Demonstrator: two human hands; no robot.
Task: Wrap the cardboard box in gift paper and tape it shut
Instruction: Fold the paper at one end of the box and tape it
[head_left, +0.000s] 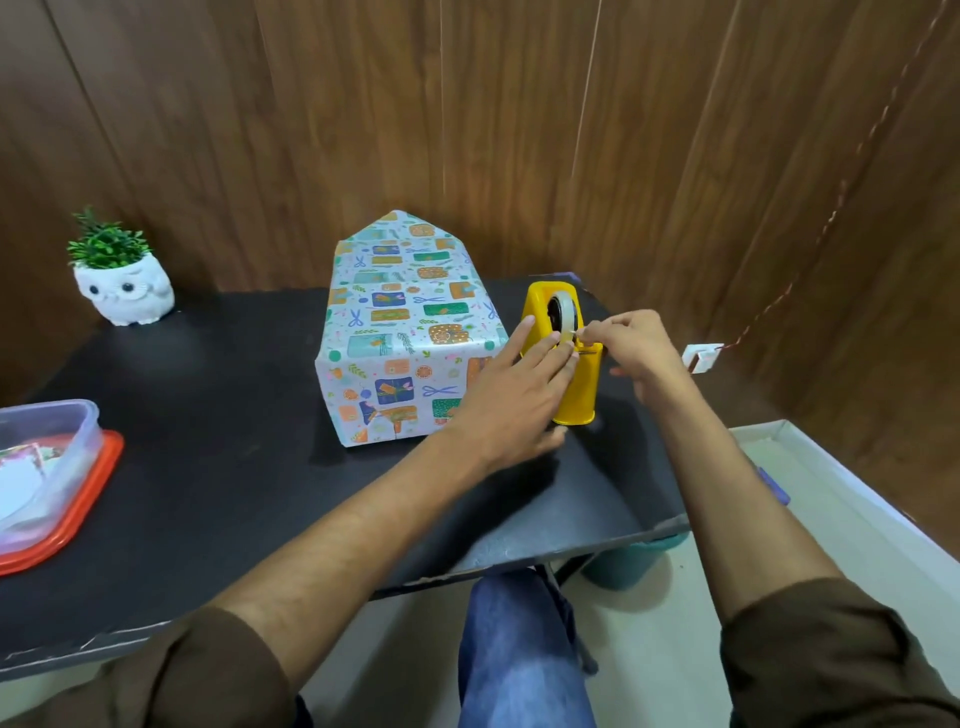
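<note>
On black table (208, 441) | left hand (511, 395) flat on yellow dispenser (540, 312), hiding its side | right hand (641, 345) seemingly pinches barely visible tape end (575, 339) | wrapped box (400, 332) beside.

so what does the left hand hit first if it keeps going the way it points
The yellow tape dispenser: the left hand seems to lay straight fingers against its side, aimed at the tape roll. The right hand, pinching the tape end, is just beyond; depth is unclear.
</note>
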